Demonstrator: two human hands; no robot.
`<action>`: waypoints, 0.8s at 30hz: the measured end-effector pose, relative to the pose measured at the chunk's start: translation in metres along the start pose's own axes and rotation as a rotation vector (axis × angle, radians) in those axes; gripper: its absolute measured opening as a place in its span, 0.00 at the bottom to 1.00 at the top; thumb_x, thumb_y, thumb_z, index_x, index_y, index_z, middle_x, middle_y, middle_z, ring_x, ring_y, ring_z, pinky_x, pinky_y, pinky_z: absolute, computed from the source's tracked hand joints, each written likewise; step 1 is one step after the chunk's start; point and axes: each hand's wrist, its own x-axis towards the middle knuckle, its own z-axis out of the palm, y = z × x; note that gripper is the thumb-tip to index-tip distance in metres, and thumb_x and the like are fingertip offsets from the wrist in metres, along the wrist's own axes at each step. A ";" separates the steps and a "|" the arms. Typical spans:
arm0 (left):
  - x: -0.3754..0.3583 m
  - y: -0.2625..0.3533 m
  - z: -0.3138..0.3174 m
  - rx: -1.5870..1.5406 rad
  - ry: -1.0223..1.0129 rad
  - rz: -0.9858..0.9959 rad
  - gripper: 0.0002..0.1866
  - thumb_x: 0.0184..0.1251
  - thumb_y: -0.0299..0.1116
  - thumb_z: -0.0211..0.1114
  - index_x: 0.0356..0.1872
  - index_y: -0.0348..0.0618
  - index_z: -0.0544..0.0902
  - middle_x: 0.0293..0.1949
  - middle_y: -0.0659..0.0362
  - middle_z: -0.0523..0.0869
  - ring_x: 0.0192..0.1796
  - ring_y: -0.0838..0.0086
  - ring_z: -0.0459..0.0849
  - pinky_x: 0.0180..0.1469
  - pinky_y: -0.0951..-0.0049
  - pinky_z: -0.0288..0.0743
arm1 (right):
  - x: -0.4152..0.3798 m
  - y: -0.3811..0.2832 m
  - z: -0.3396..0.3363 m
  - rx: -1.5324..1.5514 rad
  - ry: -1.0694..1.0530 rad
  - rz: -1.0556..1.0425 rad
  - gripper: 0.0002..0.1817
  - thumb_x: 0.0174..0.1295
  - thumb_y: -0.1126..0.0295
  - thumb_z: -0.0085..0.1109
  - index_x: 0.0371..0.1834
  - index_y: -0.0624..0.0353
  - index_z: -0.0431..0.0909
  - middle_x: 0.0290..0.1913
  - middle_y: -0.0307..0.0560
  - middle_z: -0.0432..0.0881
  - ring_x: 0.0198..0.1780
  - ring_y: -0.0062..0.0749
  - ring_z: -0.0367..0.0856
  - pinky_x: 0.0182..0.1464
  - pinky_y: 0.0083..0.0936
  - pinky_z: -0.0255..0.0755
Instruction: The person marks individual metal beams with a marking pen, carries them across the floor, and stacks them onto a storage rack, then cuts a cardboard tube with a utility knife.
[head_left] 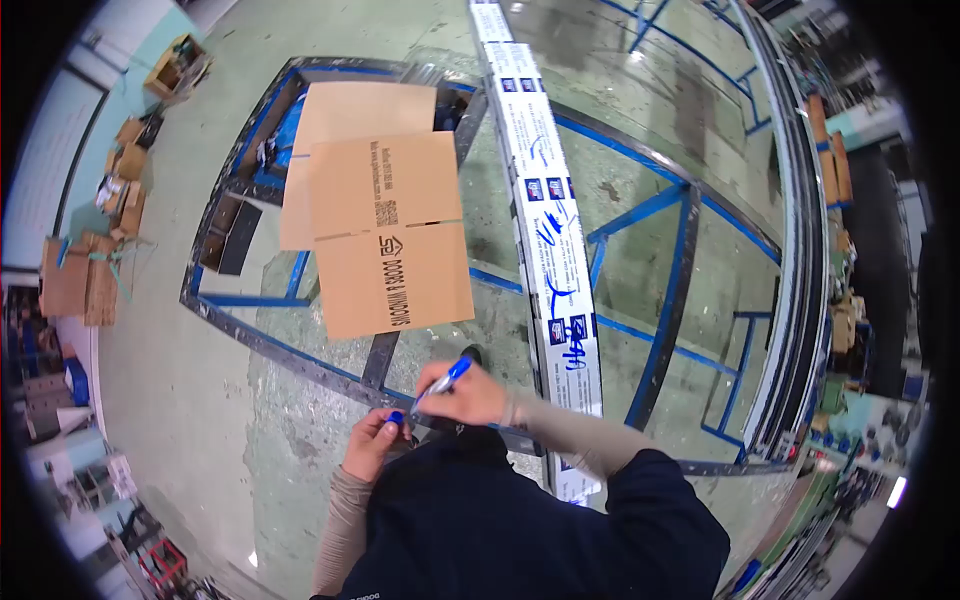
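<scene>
Close to my body, my right hand point(462, 395) is closed around a marker point(437, 384) with a white barrel and a blue end. The marker is tilted, its tip pointing down toward my left hand point(372, 440). Between the thumb and fingers of that hand is a small blue marker cap point(395, 418). Cap and marker tip look very close but apart. Beyond my hands, flat cardboard sheets point(395, 280) printed "DOORS & WINDOWS" lie on a metal frame. To their right runs a long white-wrapped profile bundle point(548, 230) with blue handwriting on it.
The black and blue metal frame point(680, 270) spans the area ahead of me. A dark open box point(232, 235) sits at its left side. Long profiles point(800, 270) stand along the right. Cardboard boxes point(80, 280) are by the left wall.
</scene>
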 end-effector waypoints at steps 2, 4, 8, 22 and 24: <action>0.000 0.012 -0.007 -0.002 -0.153 -0.012 0.12 0.76 0.34 0.63 0.51 0.35 0.80 0.36 0.58 0.86 0.38 0.78 0.82 0.46 0.75 0.78 | -0.009 -0.003 0.032 0.053 0.000 0.012 0.11 0.58 0.64 0.68 0.34 0.61 0.82 0.27 0.46 0.83 0.32 0.28 0.82 0.37 0.27 0.74; -0.008 0.016 -0.028 0.125 -0.214 -0.058 0.12 0.76 0.34 0.62 0.50 0.35 0.80 0.35 0.59 0.86 0.37 0.78 0.82 0.45 0.75 0.77 | -0.013 -0.007 0.062 0.024 0.032 -0.005 0.12 0.58 0.62 0.66 0.32 0.62 0.81 0.24 0.50 0.82 0.28 0.34 0.82 0.33 0.31 0.73; -0.028 0.027 -0.084 0.219 -0.340 -0.077 0.11 0.77 0.33 0.61 0.50 0.34 0.81 0.36 0.60 0.85 0.37 0.79 0.82 0.44 0.76 0.77 | -0.007 -0.028 0.104 -0.103 0.204 -0.031 0.11 0.55 0.63 0.67 0.30 0.60 0.81 0.24 0.50 0.82 0.28 0.38 0.83 0.33 0.32 0.75; -0.118 0.026 -0.307 0.351 -0.655 -0.083 0.10 0.76 0.34 0.61 0.50 0.40 0.84 0.32 0.65 0.83 0.34 0.84 0.78 0.38 0.79 0.73 | 0.017 -0.033 0.380 -0.165 0.499 0.016 0.11 0.61 0.63 0.66 0.30 0.59 0.79 0.24 0.42 0.81 0.27 0.27 0.80 0.32 0.29 0.72; -0.115 0.027 -0.316 0.452 -0.652 -0.027 0.10 0.75 0.34 0.62 0.49 0.41 0.84 0.33 0.66 0.83 0.34 0.84 0.78 0.38 0.80 0.73 | 0.012 -0.035 0.399 -0.200 0.550 0.065 0.12 0.59 0.62 0.69 0.29 0.58 0.80 0.25 0.42 0.81 0.30 0.27 0.80 0.35 0.30 0.73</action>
